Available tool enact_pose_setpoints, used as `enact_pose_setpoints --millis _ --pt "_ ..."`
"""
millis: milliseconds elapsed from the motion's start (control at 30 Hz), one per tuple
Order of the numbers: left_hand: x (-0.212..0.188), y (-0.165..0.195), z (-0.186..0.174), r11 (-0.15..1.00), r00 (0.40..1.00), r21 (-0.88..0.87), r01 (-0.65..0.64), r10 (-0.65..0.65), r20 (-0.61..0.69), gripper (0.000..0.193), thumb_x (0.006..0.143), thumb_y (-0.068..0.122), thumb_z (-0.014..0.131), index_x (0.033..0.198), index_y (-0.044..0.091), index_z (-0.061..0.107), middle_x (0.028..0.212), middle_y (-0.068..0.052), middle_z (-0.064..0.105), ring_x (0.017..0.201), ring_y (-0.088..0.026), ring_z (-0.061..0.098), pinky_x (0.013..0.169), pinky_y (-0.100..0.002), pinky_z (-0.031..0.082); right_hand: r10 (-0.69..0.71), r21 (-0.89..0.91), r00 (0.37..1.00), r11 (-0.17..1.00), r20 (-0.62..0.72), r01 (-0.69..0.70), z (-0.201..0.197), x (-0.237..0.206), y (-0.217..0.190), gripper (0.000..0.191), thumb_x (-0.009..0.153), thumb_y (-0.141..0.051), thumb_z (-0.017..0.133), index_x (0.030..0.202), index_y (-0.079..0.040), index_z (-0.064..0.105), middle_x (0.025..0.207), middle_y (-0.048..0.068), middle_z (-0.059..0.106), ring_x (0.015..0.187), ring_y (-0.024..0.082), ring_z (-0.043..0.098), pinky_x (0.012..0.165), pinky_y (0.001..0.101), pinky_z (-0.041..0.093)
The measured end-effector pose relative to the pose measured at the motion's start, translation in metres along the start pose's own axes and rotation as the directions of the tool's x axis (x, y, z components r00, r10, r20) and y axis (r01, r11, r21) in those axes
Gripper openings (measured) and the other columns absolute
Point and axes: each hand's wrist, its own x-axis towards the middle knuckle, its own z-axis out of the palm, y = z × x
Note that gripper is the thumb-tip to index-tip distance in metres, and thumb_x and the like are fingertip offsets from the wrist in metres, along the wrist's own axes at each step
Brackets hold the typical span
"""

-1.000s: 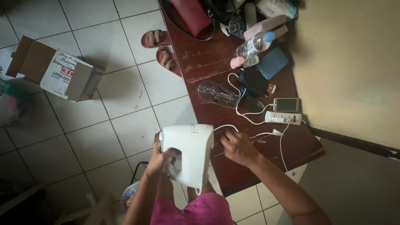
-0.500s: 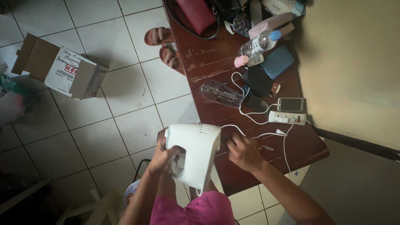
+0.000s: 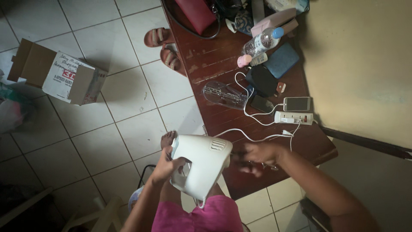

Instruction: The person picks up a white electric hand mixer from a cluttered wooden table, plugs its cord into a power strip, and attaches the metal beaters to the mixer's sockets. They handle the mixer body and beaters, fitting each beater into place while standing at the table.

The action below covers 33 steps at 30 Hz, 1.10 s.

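My left hand (image 3: 165, 166) grips the handle of a white hand mixer (image 3: 202, 164), held at the near edge of a dark red wooden table (image 3: 214, 60). The mixer's white cord (image 3: 246, 135) runs across the table to a white power strip (image 3: 294, 117). My right hand (image 3: 257, 157) hovers over the table just right of the mixer's front end. It is blurred, its fingers are curled, and I cannot make out whether it holds anything. Metal beaters in a clear bag (image 3: 225, 95) lie further back on the table.
A phone (image 3: 296, 103), dark pouches (image 3: 262, 80), a blue case (image 3: 281, 60), a water bottle (image 3: 262, 41) and a red bag (image 3: 196, 13) crowd the table. On the tiled floor sit sandals (image 3: 165, 47) and an open cardboard box (image 3: 64, 77). A yellow wall (image 3: 365, 64) stands on the right.
My right hand has shifted slightly to the right beside the mixer's front end. The mixer stays in my left hand, tilted a little differently.
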Motion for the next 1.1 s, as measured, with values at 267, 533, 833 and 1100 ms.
enact_pose_setpoints --millis 267,533,833,1100 --pt "0.004 0.018 -0.004 1.000 1.000 -0.026 -0.010 0.009 -0.029 0.027 0.061 -0.006 0.056 0.087 0.001 0.059 0.066 -0.005 0.061 0.048 -0.011 0.056 0.041 -0.024 0.046 -0.384 -0.640 0.881 0.757 -0.275 0.130 0.011 0.003 0.039 0.020 0.089 -0.020 0.055 0.079 -0.003 0.054 0.069 0.007 0.058 0.064 0.020 0.058 0.059 0.0350 0.048" --pt "0.000 0.008 -0.006 0.999 0.997 -0.039 -0.005 0.008 0.078 0.008 0.065 -0.005 0.059 0.071 -0.004 0.063 0.060 -0.007 0.062 0.046 -0.013 0.057 0.043 -0.026 0.046 -0.478 -0.828 0.812 0.560 -0.335 -0.012 0.047 -0.013 0.039 0.014 0.085 -0.016 0.055 0.080 -0.003 0.057 0.062 0.015 0.058 0.057 0.030 0.061 0.053 0.0432 0.049" --pt "0.010 -0.001 -0.002 0.987 0.991 -0.135 0.087 -0.072 0.111 0.012 0.062 -0.005 0.056 0.071 -0.005 0.064 0.061 -0.010 0.061 0.044 -0.015 0.054 0.040 -0.026 0.042 0.133 0.161 0.988 0.980 -0.078 -0.119 0.042 -0.050 -0.024 0.024 0.093 -0.026 0.045 0.078 -0.008 0.052 0.055 -0.001 0.047 0.043 0.010 0.044 0.038 0.0252 0.040" --pt "0.014 0.001 0.001 0.977 0.995 -0.207 0.057 -0.039 0.093 0.016 0.061 -0.006 0.055 0.074 -0.004 0.063 0.062 -0.011 0.060 0.044 -0.015 0.053 0.040 -0.026 0.042 -0.013 0.374 1.000 0.928 0.019 0.005 0.055 -0.053 -0.047 0.030 0.098 -0.029 0.048 0.078 -0.008 0.042 0.051 -0.002 0.035 0.034 0.004 0.031 0.024 0.0195 0.024"
